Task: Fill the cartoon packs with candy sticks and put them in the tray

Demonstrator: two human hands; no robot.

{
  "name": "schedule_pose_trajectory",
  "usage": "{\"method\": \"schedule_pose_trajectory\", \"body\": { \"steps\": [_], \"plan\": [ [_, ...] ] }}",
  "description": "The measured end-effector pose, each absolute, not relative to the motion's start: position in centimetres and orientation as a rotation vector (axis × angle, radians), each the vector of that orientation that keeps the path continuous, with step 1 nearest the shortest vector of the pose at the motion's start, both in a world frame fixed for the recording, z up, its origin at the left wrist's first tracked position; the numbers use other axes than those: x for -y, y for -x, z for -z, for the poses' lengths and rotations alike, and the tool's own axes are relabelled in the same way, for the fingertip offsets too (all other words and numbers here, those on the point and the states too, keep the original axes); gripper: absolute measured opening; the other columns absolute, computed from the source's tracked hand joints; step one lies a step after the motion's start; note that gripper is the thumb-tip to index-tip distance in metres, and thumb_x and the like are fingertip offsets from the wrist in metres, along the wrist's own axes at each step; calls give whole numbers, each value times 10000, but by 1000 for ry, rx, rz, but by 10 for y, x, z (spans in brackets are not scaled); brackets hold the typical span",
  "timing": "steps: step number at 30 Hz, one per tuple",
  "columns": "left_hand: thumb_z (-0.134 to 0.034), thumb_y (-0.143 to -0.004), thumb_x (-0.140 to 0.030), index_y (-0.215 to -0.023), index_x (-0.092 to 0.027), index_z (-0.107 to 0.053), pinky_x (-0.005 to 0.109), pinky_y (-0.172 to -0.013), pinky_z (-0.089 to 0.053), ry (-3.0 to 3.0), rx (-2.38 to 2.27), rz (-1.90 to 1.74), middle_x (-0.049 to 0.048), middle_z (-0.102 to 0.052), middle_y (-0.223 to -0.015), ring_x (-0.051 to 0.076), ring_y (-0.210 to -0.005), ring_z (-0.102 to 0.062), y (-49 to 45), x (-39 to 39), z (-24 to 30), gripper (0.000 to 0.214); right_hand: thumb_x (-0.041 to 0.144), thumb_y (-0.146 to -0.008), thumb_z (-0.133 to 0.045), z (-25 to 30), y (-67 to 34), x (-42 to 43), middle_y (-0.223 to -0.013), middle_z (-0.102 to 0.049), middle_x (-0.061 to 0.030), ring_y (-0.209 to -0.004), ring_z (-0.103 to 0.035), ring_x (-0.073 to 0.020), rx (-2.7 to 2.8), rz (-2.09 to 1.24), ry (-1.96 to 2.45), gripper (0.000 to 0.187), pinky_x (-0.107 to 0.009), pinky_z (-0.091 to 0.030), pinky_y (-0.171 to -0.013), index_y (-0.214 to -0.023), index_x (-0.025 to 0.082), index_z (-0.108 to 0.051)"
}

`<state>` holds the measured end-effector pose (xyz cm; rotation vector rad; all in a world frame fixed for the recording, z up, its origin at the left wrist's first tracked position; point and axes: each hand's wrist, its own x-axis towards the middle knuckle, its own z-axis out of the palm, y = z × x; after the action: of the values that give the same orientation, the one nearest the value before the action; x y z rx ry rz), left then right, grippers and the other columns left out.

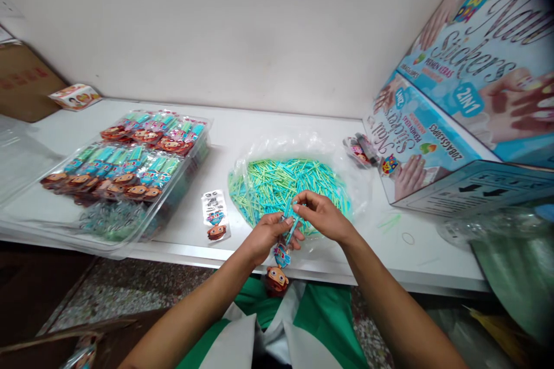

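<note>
My left hand (269, 234) is closed on a small printed packet (280, 265) with a cartoon face, which hangs down from my fingers over the table's front edge. My right hand (319, 213) pinches a blue-green stick (293, 229) and holds it at the packet's top. Both hands meet just in front of a clear plastic bag (303, 147) spread on the white table (303, 121). The bag holds a heap of several thin blue and green sticks (281, 181). One flat packet (215, 216) lies on the table to the left of the heap.
A clear tray (52, 230) at the left holds rows of filled cartoon packets (130, 170). Large "Nail Stickers" boxes (454, 98) stand at the right, with a few small packets (360, 151) beside them. A small box (74, 96) and a brown carton (21, 81) sit at the far left.
</note>
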<state>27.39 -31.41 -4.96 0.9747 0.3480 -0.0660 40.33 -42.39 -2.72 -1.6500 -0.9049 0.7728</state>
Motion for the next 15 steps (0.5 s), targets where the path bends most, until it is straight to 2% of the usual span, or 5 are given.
{"method": "schedule_pose_trajectory", "body": {
  "steps": [7, 12, 15],
  "plan": [
    [-633, -771, -403, -841, -97, -588, 237, -488, -424, -962, -326, 76, 94, -672, -729, 158, -543, -617, -275, 313, 51, 318, 243, -795, -535, 30, -402, 423, -723, -528, 29, -642, -506, -109, 874, -745, 1656, 93, -251, -428, -609, -869, 189, -518],
    [-626, -774, -406, -846, -96, -580, 240, -487, -423, -957, -304, 105, 99, -670, -736, 159, -544, -613, -275, 314, 49, 321, 329, -836, -518, 24, -398, 422, -805, -536, 11, -664, -533, -114, 868, -810, 1634, 260, -259, -453, -606, -1061, 199, -527],
    [-628, -774, -401, -843, -96, -574, 244, -502, -424, -952, -294, 121, 103, -671, -726, 163, -544, -615, -275, 313, 48, 317, 357, -833, -534, 22, -397, 422, -803, -524, 6, -697, -524, -121, 905, -802, 1611, 224, -246, -444, -592, -980, 189, -554]
  ]
}}
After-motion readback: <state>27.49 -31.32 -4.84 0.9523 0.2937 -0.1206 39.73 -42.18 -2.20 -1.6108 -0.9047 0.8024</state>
